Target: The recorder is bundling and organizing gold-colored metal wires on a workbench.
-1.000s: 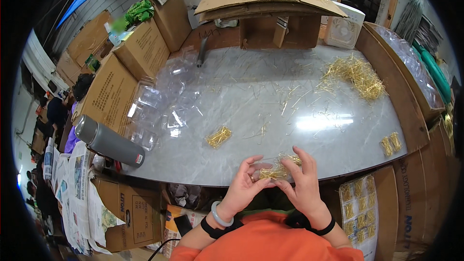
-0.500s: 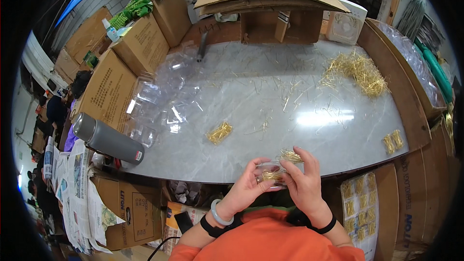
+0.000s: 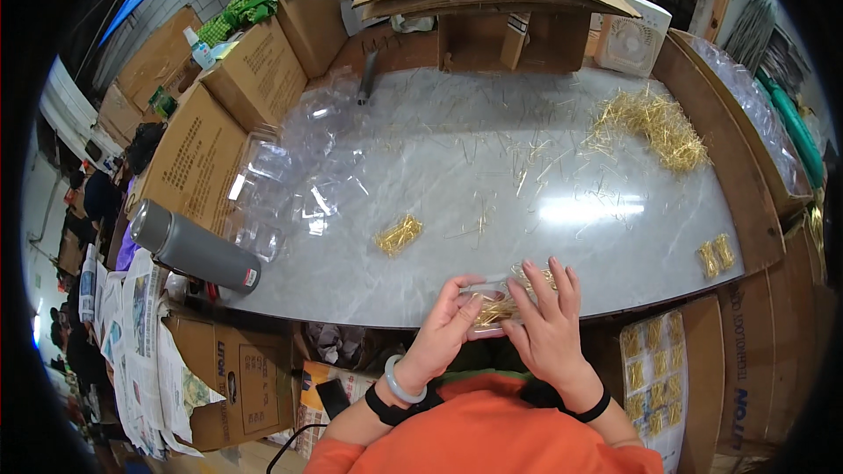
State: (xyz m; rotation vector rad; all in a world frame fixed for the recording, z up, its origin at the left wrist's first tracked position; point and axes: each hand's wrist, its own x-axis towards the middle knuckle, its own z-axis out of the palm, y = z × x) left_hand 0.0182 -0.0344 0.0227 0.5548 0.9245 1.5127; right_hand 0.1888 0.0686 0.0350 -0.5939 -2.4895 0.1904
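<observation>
Left hand [image 3: 443,326] and right hand [image 3: 546,320] both pinch a small clear plastic case of gold pins [image 3: 496,305] at the near edge of the grey marble table [image 3: 439,158]; left fingers curl around its side, right fingers spread flat over it. A small gold pin bundle [image 3: 399,234] lies apart on the table, a grey cylindrical flask [image 3: 195,247] rests far left.
</observation>
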